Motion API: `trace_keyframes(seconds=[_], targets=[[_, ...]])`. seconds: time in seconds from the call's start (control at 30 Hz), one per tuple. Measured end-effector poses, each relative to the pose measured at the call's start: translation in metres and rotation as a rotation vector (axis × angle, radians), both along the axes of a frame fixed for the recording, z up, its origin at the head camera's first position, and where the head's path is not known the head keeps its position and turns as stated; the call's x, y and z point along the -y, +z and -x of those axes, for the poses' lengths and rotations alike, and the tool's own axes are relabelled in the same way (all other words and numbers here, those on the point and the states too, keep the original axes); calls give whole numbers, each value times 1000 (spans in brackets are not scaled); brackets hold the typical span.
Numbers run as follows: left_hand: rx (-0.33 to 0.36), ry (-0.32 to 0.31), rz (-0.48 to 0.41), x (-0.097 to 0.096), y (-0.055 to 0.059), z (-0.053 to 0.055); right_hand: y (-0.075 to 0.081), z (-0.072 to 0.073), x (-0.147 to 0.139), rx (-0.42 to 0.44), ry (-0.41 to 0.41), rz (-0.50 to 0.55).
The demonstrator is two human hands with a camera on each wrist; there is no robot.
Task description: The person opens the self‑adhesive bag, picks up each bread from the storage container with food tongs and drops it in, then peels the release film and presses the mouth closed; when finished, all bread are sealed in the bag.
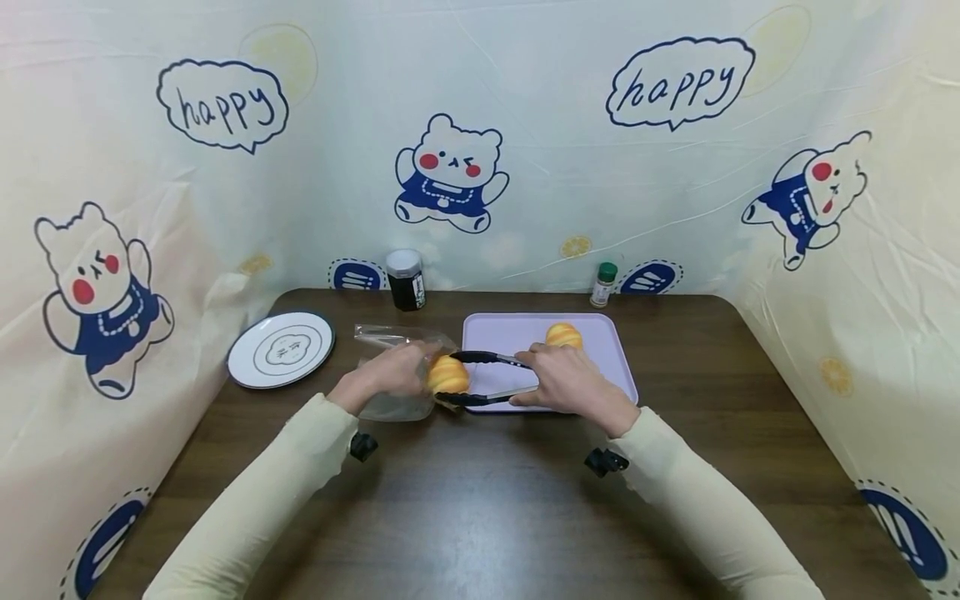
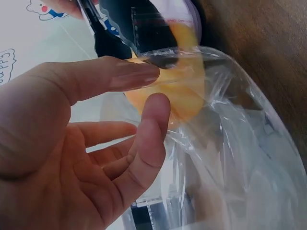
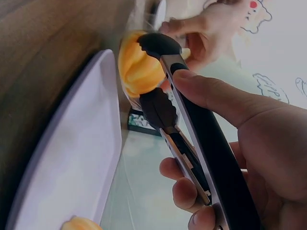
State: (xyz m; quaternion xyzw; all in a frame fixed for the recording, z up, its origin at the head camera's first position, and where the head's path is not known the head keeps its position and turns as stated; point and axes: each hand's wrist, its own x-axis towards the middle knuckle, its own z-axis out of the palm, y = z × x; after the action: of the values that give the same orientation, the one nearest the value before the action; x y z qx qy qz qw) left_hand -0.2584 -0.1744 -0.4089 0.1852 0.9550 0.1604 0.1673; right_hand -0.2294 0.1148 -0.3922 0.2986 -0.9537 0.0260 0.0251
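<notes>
The left hand (image 1: 392, 372) is pinching open the mouth of a clear bag (image 1: 390, 392) lying just left of the tray (image 1: 517, 333). The right hand (image 1: 567, 382) is squeezing black tongs (image 1: 483, 379) around a bun (image 1: 448, 374), which is sitting right at the bag's opening (partly behind the plastic). A second bun (image 1: 563, 335) is resting on the lilac tray. The gripped bun is looking golden-orange, rounded and ridged, glossy on top.
</notes>
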Motion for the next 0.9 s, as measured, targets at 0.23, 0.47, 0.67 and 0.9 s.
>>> trace_keyframes(seconds=[0.23, 0.47, 0.67, 0.9], targets=[[33, -7, 3, -2, -4, 1, 1, 3, -4, 15, 22, -12], [0, -56, 17, -2, -5, 0, -2, 8, -11, 30, 49, -1], [11, -43, 5, -2, -5, 0, -3, 9, -13, 26, 72, 2], [-33, -13, -2, -3, -6, -2, -2, 8, -10, -15, 71, 29]])
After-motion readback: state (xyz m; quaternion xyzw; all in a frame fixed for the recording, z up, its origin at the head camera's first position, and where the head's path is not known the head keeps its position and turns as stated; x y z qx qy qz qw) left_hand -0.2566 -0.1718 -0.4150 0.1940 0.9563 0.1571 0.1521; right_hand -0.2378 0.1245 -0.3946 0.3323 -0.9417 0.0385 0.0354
